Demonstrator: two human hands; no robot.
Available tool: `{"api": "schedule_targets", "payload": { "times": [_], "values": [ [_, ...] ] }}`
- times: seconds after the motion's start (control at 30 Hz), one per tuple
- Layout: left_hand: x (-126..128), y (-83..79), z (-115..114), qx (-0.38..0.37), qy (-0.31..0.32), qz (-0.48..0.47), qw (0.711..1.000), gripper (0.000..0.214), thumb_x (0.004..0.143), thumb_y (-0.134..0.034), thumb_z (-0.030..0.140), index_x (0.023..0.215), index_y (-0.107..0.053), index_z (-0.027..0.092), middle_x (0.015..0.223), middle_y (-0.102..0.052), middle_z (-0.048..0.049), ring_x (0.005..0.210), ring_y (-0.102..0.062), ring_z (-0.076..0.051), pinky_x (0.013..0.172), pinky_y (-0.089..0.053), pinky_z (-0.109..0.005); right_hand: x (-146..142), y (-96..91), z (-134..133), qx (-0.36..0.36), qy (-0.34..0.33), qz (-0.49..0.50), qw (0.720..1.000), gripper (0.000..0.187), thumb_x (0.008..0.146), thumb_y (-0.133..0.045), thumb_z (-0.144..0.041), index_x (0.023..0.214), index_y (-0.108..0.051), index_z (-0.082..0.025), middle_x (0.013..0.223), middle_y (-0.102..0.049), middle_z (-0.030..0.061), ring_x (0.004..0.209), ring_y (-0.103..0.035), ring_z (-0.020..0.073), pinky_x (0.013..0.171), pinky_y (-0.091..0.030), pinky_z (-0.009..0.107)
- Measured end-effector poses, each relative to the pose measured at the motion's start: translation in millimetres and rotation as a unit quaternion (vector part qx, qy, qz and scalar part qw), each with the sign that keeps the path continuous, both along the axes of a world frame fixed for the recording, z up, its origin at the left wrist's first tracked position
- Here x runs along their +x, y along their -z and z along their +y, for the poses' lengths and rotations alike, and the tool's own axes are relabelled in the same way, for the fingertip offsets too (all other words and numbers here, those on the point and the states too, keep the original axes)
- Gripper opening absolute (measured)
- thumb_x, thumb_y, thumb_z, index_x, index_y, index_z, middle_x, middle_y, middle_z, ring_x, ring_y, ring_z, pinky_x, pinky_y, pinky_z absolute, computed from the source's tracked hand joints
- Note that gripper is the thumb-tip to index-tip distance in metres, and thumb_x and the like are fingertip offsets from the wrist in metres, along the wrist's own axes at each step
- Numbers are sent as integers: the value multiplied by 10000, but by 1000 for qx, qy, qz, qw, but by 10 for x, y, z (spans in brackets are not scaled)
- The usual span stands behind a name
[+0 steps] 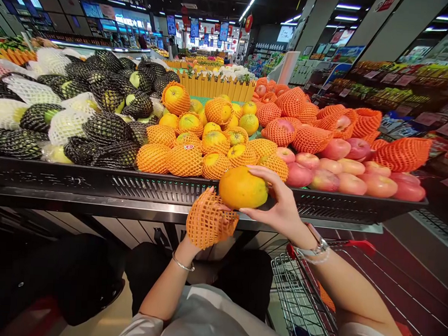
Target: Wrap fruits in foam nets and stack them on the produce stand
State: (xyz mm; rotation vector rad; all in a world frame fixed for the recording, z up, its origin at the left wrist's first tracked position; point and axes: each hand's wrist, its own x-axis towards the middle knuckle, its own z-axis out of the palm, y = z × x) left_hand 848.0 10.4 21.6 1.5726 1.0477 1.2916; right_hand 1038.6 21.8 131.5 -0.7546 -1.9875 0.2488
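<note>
In the head view, my right hand (276, 200) is closed round an orange (241, 187), thumb underneath and fingers on top. The bare fruit is held in front of the crate's edge. Just to its left, an orange foam net sleeve (210, 219) covers most of my left hand (197, 241). A fingertip shows at the sleeve's upper rim, and the hand appears closed on the netting, though most fingers are hidden. Behind both hands lies a pile of oranges (213, 142), many in similar foam nets.
Pears in black and white nets (107, 128) fill the left side of the display, and apples (335, 168) the right. A black crate wall (163, 190) and metal ledge (140, 209) run across the front. A shopping cart (300, 290) stands at lower right.
</note>
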Motion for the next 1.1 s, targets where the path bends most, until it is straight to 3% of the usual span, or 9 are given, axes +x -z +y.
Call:
{"api": "schedule_targets", "payload": {
  "times": [0.13, 0.3, 0.5, 0.7, 0.77, 0.87, 0.93, 1.0, 1.1],
  "values": [
    [35, -51, -36, -66, 33, -148, 986, 575, 969, -340, 446, 1513, -201, 324, 1055, -721, -78, 766, -731, -263, 711, -611, -491, -82, 155, 56, 90, 72, 31, 993, 671, 726, -802, -345, 1308, -470, -298, 1352, -539, 105, 1292, -487, 330, 1089, -381, 588],
    [36, -56, 9, -12, -33, -143, 989, 568, 952, -408, 472, 1472, -293, 275, 1332, -597, -108, 1207, -597, -288, 1018, -493, -508, -154, 316, 10, 114, 60, -7, 992, 689, 731, -788, -347, 1319, -429, -324, 1371, -513, 120, 1253, -509, 340, 1012, -430, 596],
    [-167, -69, -91, 79, 6, -13, 997, 1050, 538, -856, 530, 1409, -386, 179, 1433, -488, -176, 1347, -447, -369, 1172, -322, -506, -82, 191, 6, -5, -194, -119, 974, 655, 758, -764, -424, 1327, -468, -289, 1357, -552, 110, 1235, -534, 276, 1004, -463, 492],
    [-261, -38, -373, 64, 126, -10, 990, 846, 735, -766, 458, 1452, -346, 295, 1517, -413, -101, 1387, -417, -303, 1161, -353, -479, 5, -104, -6, -140, -300, -247, 911, 728, 807, -722, -463, 1431, -412, -254, 1434, -507, 98, 1302, -488, 248, 1097, -405, 438],
    [-216, 8, -343, 63, 95, -23, 993, 932, 691, -784, 512, 1460, -310, 283, 1523, -393, -121, 1382, -420, -318, 1147, -367, -500, 11, -91, -53, -154, -265, -239, 921, 742, 849, -681, -446, 1485, -335, -286, 1479, -452, 88, 1357, -434, 256, 1134, -368, 457],
    [-138, 54, -234, 77, -49, -31, 995, 971, 645, -785, 574, 1428, -313, 248, 1497, -395, -151, 1370, -420, -333, 1162, -331, -517, -35, 42, -162, -131, -129, -146, 972, 608, 941, -549, -404, 1495, -311, -332, 1524, -364, 79, 1418, -343, 268, 1182, -278, 514],
    [-96, 43, -181, 73, -118, -34, 990, 968, 644, -788, 554, 1419, -304, 234, 1492, -390, -158, 1374, -407, -340, 1180, -298, -507, -117, 176, -227, -130, -100, -70, 984, 603, 943, -528, -443, 1491, -298, -343, 1542, -319, 82, 1429, -322, 269, 1190, -259, 522],
    [-38, 8, -148, 65, -132, -51, 988, 929, 698, -751, 524, 1434, -265, 233, 1479, -412, -158, 1349, -440, -336, 1167, -326, -496, -231, 318, -256, -149, -127, -35, 980, 792, 843, -641, -542, 1499, -254, -324, 1571, -236, 103, 1453, -268, 290, 1186, -277, 511],
    [108, -61, -72, 21, -112, -82, 990, 576, 922, -488, 442, 1437, -304, 261, 1378, -545, -118, 1264, -543, -297, 1116, -403, -493, -405, 506, -210, -192, -97, 13, 977, 1022, 675, -790, -572, 1485, -246, -267, 1537, -246, 152, 1444, -265, 325, 1178, -289, 515]
  ]
}}
